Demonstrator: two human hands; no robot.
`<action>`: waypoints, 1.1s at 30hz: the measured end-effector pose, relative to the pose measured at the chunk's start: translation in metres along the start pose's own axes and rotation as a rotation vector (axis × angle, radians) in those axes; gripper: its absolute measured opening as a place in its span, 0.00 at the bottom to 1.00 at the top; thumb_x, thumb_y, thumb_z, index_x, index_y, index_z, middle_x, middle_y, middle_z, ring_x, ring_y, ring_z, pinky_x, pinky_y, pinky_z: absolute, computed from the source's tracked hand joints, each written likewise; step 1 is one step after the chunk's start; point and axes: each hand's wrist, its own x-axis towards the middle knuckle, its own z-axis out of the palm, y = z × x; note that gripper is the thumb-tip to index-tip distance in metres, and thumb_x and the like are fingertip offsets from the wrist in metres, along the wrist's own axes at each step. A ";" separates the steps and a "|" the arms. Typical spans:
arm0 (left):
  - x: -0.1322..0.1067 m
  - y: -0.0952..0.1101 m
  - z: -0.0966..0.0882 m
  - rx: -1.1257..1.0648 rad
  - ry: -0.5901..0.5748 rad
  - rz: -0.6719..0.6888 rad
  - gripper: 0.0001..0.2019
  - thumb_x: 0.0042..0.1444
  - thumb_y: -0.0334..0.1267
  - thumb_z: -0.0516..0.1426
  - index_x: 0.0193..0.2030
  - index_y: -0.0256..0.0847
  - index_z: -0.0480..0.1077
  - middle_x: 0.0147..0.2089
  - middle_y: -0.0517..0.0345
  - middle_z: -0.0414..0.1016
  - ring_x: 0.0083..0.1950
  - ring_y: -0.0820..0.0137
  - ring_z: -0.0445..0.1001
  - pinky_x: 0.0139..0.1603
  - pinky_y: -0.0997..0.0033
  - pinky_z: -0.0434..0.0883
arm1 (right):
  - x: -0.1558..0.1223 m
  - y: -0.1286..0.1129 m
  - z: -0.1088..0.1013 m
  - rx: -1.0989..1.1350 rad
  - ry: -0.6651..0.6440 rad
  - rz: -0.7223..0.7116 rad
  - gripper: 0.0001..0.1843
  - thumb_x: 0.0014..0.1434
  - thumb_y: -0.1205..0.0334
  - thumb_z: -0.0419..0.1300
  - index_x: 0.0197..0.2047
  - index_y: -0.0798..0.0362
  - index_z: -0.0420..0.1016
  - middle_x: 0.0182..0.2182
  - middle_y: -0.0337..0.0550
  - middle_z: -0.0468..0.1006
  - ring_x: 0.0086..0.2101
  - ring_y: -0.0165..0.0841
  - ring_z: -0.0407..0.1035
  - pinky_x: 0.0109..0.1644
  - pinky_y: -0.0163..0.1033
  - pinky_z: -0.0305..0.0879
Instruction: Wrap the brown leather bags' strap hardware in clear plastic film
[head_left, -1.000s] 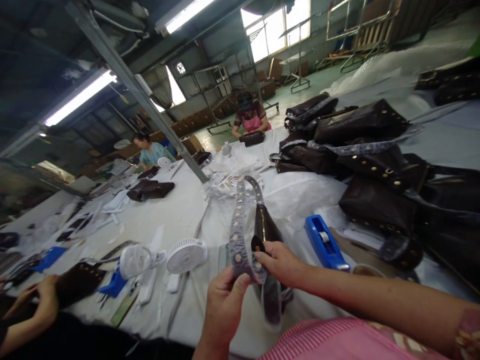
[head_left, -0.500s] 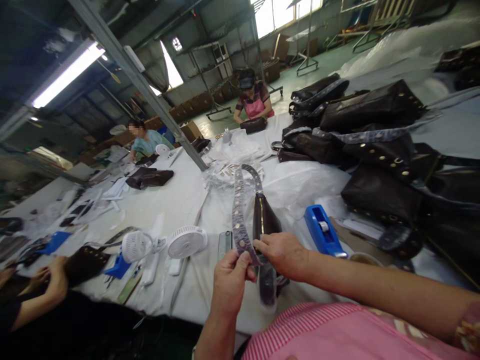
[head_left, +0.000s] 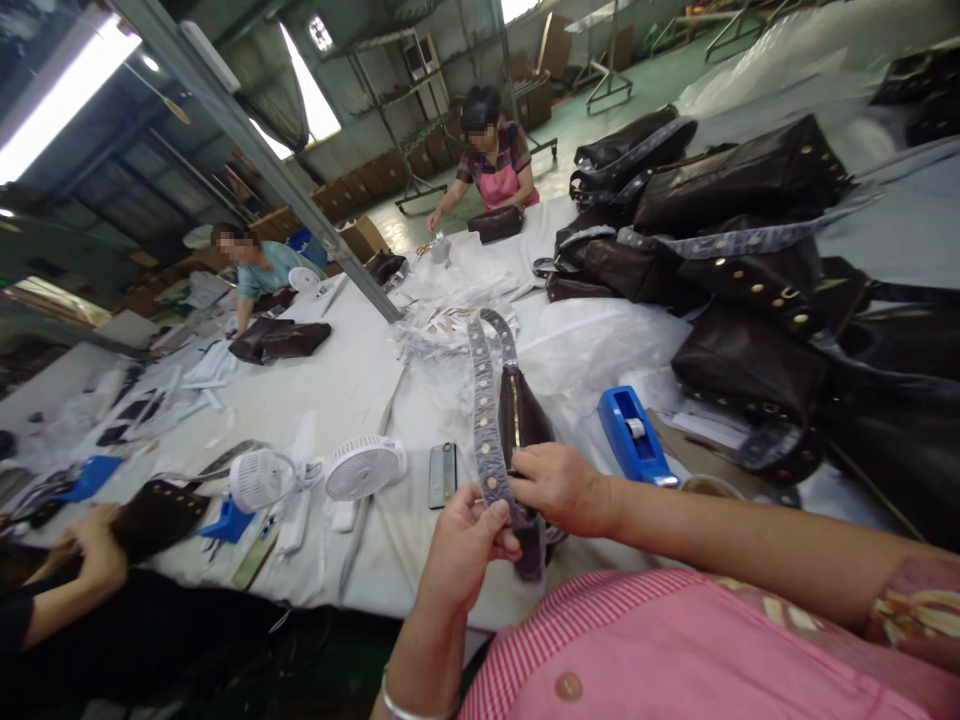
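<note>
A dark brown leather handbag (head_left: 526,410) with a gold zipper stands on the white table in front of me. Its studded strap (head_left: 486,425), wrapped in clear plastic film, loops up and away from me. My left hand (head_left: 474,535) is closed on the near part of this strap, thumb on top. Beside it, my right hand (head_left: 559,488) has its fingers curled at the bag's top near the zipper; the fingertips are partly hidden, and what they pinch is unclear. The near end of the bag is covered by my hands.
A blue tape dispenser (head_left: 636,436) stands right of the bag, before a heap of brown handbags (head_left: 739,190). Leftward lie a phone (head_left: 442,475) and white fans (head_left: 365,467). A co-worker's hands (head_left: 94,545) hold another bag at far left. Two people work across the table.
My left hand has shifted slightly along the strap, and the strap's near end lies closer to the bag. My right hand stays at the bag's top. The view has tilted down a little.
</note>
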 end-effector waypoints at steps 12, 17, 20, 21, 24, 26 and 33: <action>0.009 -0.029 0.011 -0.238 -0.089 0.012 0.13 0.49 0.41 0.67 0.33 0.34 0.72 0.21 0.65 0.70 0.17 0.81 0.63 0.21 0.79 0.68 | -0.007 0.000 0.011 0.176 0.337 -0.043 0.14 0.66 0.65 0.50 0.29 0.54 0.68 0.23 0.40 0.65 0.25 0.32 0.58 0.29 0.36 0.58; 0.011 -0.026 0.008 -0.237 -0.027 0.052 0.14 0.47 0.42 0.68 0.32 0.34 0.73 0.24 0.64 0.71 0.18 0.83 0.59 0.20 0.80 0.64 | -0.011 0.000 0.002 0.315 0.304 -0.049 0.11 0.66 0.67 0.49 0.41 0.56 0.73 0.33 0.48 0.74 0.34 0.34 0.68 0.38 0.38 0.67; 0.010 -0.023 0.000 -0.123 0.083 0.131 0.13 0.50 0.43 0.66 0.34 0.34 0.74 0.25 0.63 0.71 0.19 0.82 0.59 0.22 0.80 0.62 | -0.014 -0.001 -0.007 0.417 0.326 0.141 0.16 0.65 0.66 0.53 0.54 0.58 0.71 0.43 0.54 0.76 0.43 0.38 0.69 0.47 0.42 0.68; 0.010 -0.022 -0.002 -0.061 0.119 0.164 0.13 0.52 0.44 0.65 0.34 0.34 0.74 0.24 0.64 0.70 0.20 0.82 0.60 0.23 0.80 0.61 | -0.014 -0.002 -0.010 0.458 0.308 0.245 0.16 0.64 0.63 0.55 0.54 0.58 0.72 0.41 0.52 0.76 0.42 0.38 0.70 0.46 0.42 0.68; 0.007 -0.021 -0.002 0.138 0.156 0.273 0.11 0.56 0.43 0.62 0.35 0.36 0.75 0.25 0.64 0.68 0.23 0.79 0.62 0.26 0.79 0.62 | -0.011 -0.008 -0.015 0.750 0.109 0.541 0.14 0.59 0.55 0.61 0.42 0.57 0.79 0.26 0.40 0.74 0.28 0.32 0.67 0.31 0.35 0.63; 0.006 -0.023 0.003 0.243 0.146 0.352 0.10 0.57 0.43 0.61 0.35 0.37 0.75 0.30 0.62 0.69 0.25 0.78 0.63 0.27 0.77 0.63 | -0.006 -0.013 -0.012 1.022 -0.010 0.685 0.15 0.56 0.53 0.63 0.35 0.57 0.80 0.21 0.36 0.71 0.24 0.29 0.64 0.27 0.33 0.59; 0.002 -0.025 0.013 0.473 0.154 0.548 0.11 0.61 0.42 0.57 0.32 0.39 0.74 0.32 0.58 0.68 0.31 0.72 0.68 0.34 0.73 0.67 | 0.002 -0.022 0.001 1.189 0.162 0.785 0.14 0.52 0.59 0.64 0.20 0.56 0.70 0.19 0.35 0.69 0.23 0.28 0.63 0.27 0.32 0.58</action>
